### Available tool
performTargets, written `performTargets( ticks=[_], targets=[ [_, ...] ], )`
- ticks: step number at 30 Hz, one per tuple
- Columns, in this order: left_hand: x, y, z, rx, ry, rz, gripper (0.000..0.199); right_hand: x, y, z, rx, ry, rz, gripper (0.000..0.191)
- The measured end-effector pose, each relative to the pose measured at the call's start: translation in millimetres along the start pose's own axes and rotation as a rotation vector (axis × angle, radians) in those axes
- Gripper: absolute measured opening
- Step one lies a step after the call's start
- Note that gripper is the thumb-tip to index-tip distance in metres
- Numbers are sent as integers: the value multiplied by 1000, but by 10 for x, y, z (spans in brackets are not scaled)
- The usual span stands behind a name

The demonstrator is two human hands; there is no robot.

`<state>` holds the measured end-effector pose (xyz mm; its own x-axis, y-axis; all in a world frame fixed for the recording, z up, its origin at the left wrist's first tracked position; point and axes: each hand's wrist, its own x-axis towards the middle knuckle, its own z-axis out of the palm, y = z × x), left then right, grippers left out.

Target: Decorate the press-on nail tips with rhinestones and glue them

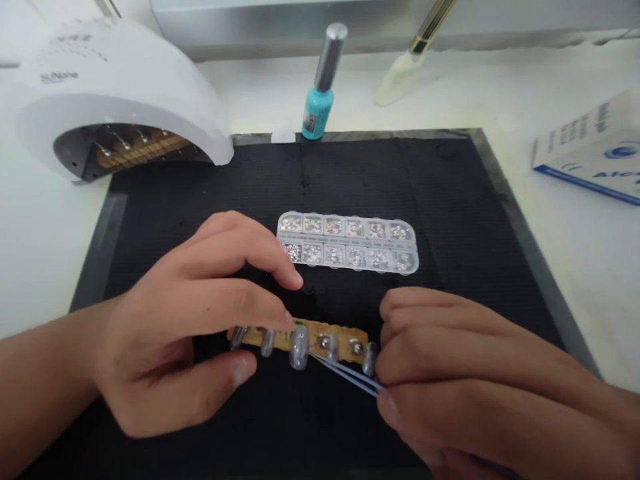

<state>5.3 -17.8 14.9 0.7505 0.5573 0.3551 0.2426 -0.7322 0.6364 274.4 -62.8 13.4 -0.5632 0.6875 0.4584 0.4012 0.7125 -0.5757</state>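
Observation:
A wooden strip bearing several glittery grey false nails lies across the black mat. My left hand reaches over the strip's left part, thumb and fingers apart, with a fingertip close to the large middle nail. Blue tweezers are held in my right hand, whose fingers are curled together. Their tips point left and end beside the middle nail; whether they grip anything is too small to tell. Behind the hands is a clear case with small compartments of tiny stones.
A white lamp stands at the back left with another nail strip inside. A turquoise bottle stands at the black mat's back edge. Behind it is a pale bottle with a gold-trimmed cap. A white and blue box sits at the right.

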Motion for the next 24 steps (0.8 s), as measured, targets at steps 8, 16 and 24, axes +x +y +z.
performTargets(
  ticks=[8, 16, 24],
  targets=[
    [-11, 7, 3, 8, 14, -17, 31, 10, -32, -22, -42, -16, 3, 22],
    [1, -2, -10, 7, -7, 11, 31, -45, 17, 7, 10, -6, 2, 20],
    [-3, 3, -4, 9, 6, 1, 31, 0, 6, -10, 13, -25, -4, 22]
  ],
)
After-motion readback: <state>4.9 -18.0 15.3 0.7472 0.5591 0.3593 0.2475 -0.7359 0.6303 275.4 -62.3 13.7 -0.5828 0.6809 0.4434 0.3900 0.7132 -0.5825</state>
